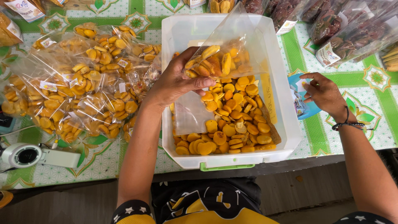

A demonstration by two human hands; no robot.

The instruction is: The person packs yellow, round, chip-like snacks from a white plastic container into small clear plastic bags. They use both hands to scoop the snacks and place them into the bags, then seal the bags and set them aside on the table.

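Observation:
My left hand [176, 81] grips a clear plastic bag [232, 45] partly filled with yellow-orange round snacks, held over a white plastic tub [282, 124] that holds many more of the same snacks [232, 124]. My right hand [325, 93], with a dark cord bracelet on the wrist, reaches to the right of the tub and pinches a small white paper label [302, 85] from a blue dish [309, 108] of labels on the table.
A pile of filled clear snack bags [74, 87] lies left of the tub on a green-and-white patterned tablecloth [373, 103]. Bags of dark brown snacks [340, 25] sit at the back right. A white handheld device [37, 155] rests at the front left.

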